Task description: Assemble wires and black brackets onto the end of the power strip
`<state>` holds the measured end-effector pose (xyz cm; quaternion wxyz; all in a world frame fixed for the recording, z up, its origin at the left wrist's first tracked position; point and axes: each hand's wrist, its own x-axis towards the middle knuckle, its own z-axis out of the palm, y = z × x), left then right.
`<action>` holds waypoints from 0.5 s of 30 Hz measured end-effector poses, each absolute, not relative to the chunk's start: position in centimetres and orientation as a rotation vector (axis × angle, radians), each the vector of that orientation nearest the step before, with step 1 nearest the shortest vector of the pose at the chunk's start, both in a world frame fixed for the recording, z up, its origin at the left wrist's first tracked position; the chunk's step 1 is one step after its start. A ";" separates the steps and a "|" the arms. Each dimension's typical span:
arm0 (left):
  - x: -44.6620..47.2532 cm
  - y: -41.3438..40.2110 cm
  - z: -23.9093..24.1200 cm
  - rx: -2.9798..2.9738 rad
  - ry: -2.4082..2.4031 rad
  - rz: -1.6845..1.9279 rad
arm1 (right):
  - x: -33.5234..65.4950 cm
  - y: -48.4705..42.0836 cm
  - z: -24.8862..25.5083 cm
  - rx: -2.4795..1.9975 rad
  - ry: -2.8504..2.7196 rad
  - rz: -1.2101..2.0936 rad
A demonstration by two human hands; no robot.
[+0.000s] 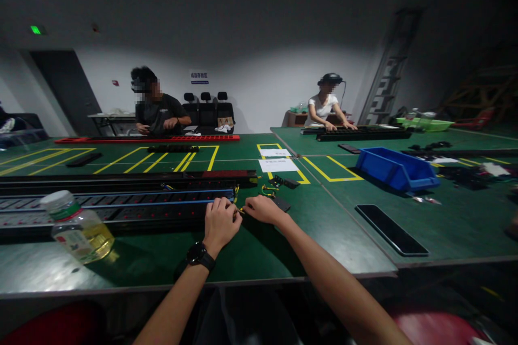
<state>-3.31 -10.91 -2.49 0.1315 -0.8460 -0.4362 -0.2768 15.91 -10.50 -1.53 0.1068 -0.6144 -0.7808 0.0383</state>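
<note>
My left hand, with a black watch on its wrist, is curled closed at the right end of a long black power strip assembly with blue wires. My right hand is also closed in a pinch, its fingertips meeting the left hand's. Between them runs a thin yellowish wire. More yellow-green wires and small black parts lie just beyond the hands on the green table.
A plastic bottle of yellow liquid lies at the left front. A blue bin, a flat black panel and white papers are to the right. Two other people work at far tables.
</note>
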 end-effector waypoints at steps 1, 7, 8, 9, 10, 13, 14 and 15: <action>-3.3 -10.9 -2.5 -2.454 -1.267 -0.803 | 15.9 -10.5 -1.5 -1.810 -2.300 0.108; -3.3 -10.8 -2.6 -2.446 -1.264 -0.780 | 15.8 -10.4 -1.8 -1.833 -2.312 0.089; -3.3 -10.8 -2.6 -2.444 -1.264 -0.777 | 15.8 -10.4 -1.8 -1.836 -2.313 0.088; -3.4 -10.8 -2.6 -2.442 -1.263 -0.776 | 15.8 -10.4 -1.8 -1.837 -2.314 0.088; -3.4 -10.8 -2.7 -2.440 -1.262 -0.777 | 15.8 -10.4 -1.8 -1.835 -2.314 0.088; -3.4 -10.8 -2.7 -2.442 -1.260 -0.782 | 15.8 -10.5 -1.7 -1.833 -2.315 0.085; -3.4 -10.8 -2.7 -2.443 -1.261 -0.782 | 15.8 -10.5 -1.7 -1.834 -2.315 0.081; -3.4 -10.8 -2.6 -2.444 -1.262 -0.781 | 15.8 -10.5 -1.7 -1.835 -2.316 0.077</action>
